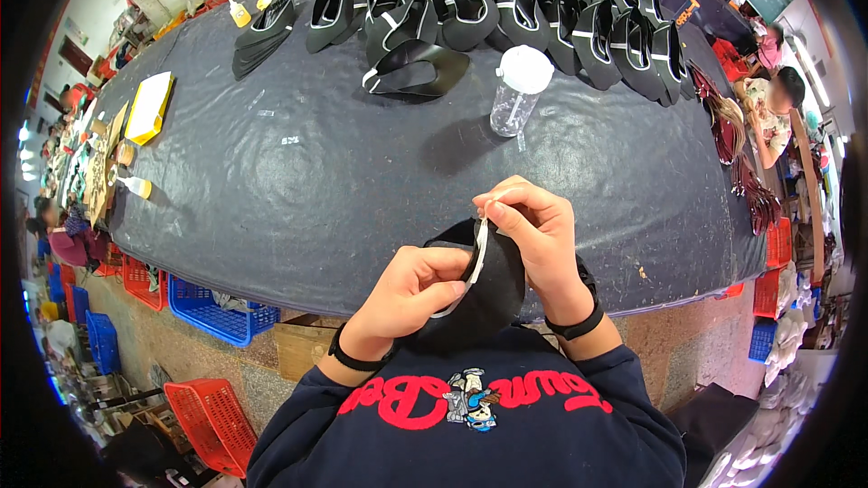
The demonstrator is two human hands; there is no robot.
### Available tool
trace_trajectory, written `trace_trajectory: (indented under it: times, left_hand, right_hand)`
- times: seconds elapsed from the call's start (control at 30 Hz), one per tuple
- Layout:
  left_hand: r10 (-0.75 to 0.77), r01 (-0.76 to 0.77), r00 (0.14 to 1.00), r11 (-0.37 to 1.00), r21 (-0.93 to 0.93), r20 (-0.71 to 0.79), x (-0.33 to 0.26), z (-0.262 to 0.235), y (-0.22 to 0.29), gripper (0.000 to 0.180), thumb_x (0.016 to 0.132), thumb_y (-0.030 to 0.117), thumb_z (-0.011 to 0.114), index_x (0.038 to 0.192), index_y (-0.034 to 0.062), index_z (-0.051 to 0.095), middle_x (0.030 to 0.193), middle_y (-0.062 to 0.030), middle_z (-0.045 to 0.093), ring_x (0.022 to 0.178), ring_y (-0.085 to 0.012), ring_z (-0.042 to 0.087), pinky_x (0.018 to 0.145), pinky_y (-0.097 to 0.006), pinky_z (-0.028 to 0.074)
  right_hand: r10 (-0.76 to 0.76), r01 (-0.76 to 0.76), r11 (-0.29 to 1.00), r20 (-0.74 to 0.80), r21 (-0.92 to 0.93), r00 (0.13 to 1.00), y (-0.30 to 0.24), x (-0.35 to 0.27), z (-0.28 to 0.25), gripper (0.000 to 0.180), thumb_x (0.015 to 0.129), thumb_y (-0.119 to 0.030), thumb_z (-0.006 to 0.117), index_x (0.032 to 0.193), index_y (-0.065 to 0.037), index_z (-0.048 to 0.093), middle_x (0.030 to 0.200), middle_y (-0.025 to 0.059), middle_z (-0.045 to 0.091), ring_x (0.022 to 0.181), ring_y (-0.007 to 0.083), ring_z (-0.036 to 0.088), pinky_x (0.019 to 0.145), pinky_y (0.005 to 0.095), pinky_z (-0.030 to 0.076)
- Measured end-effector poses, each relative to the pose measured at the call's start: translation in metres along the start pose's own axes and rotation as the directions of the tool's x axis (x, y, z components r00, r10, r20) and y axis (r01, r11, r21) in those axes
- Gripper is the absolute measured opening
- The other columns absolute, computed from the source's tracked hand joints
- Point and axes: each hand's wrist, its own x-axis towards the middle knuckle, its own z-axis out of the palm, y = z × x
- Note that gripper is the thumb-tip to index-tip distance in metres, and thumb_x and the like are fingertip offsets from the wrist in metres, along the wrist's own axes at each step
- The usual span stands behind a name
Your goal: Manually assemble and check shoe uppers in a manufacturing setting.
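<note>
Black shoe upper [493,285] half-hidden | left hand [407,294], right hand [533,226] grips pinching white strip [476,258]

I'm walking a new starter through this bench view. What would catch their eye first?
Near the table's front edge, the left hand and right hand hold a black shoe upper, pinching a white strip along its edge. Beyond, a row of black uppers lines the dark table, with a clear white-capped bottle before it.
</note>
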Motion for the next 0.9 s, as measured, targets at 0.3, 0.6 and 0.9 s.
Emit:
trace_trajectory:
  times: [0.3, 0.6, 0.9]
  left_hand:
    - [-0.077, 0.069, 0.985, 0.996, -0.063, -0.151, 0.003, 0.001, -0.004, 0.023, 0.093, 0.01, 0.044, 0.099, -0.0042, 0.061, 0.077, 0.0023, 0.058, 0.068, -0.0018, 0.049, 0.059, -0.017, 0.038]
    - [-0.014, 0.005, 0.978, 0.999, -0.046, -0.21, 0.003, 0.005, -0.009, 0.027, 0.094, 0.011, 0.043, 0.112, -0.0044, 0.058, 0.078, 0.005, 0.055, 0.066, -0.0003, 0.043, 0.056, -0.017, 0.034]
    - [-0.005, 0.001, 0.979, 1.0, -0.022, -0.202, -0.001, 0.008, -0.007, 0.027, 0.095, 0.009, 0.042, 0.112, -0.0064, 0.056, 0.084, 0.0034, 0.057, 0.072, -0.0013, 0.045, 0.063, -0.017, 0.038]
  right_hand:
    - [-0.431, 0.274, 0.783, -0.169, -0.559, 0.886, -0.002, -0.003, 0.005, 0.016, 0.074, 0.003, 0.066, 0.089, 0.001, 0.063, 0.087, 0.0104, 0.061, 0.074, 0.0201, 0.059, 0.069, 0.0276, 0.048]
    - [-0.563, 0.722, 0.024, 0.588, -0.691, 0.581, -0.016, -0.015, 0.003, 0.024, 0.063, -0.002, 0.068, 0.086, 0.005, 0.064, 0.087, 0.0118, 0.061, 0.078, 0.0241, 0.062, 0.067, 0.0301, 0.054]
    - [-0.582, 0.753, -0.013, 0.618, -0.658, 0.529, -0.017, -0.012, -0.004, 0.021, 0.063, -0.002, 0.066, 0.083, 0.006, 0.064, 0.082, 0.0122, 0.063, 0.073, 0.0233, 0.063, 0.062, 0.0295, 0.054]
